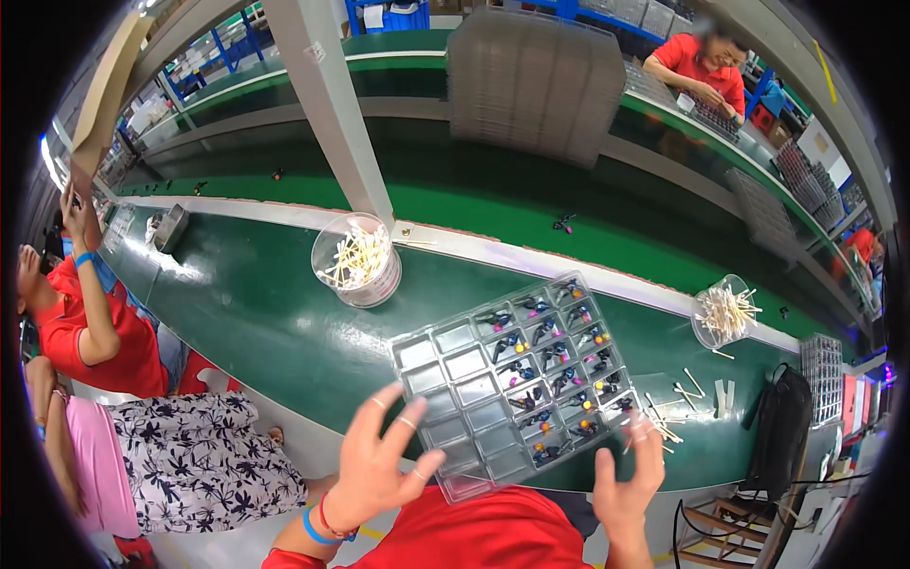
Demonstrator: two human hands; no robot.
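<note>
A clear plastic compartment tray (463, 392) lies at a slant at the near edge of the green workbench, its lower left corner over my lap. Small dark parts with pink, yellow or orange tips (553, 356) fill compartments on its right side; the left columns hold nothing. Fingers spread, my left hand (374, 467) is beside the tray's left edge with nothing in it. My right hand (633, 479) is at the lower right corner, thumb and fingers apart. Its fingertips are close to the corner compartment; whether they touch the tray I cannot tell.
Tubs of cotton swabs stand behind the tray, one left (358, 261) and one right (725, 311). Loose swabs (678, 408) and a black bag (779, 431) lie right. Beyond the ledge runs a green belt (474, 204), with stacked clear trays (531, 85). Co-workers are left and across.
</note>
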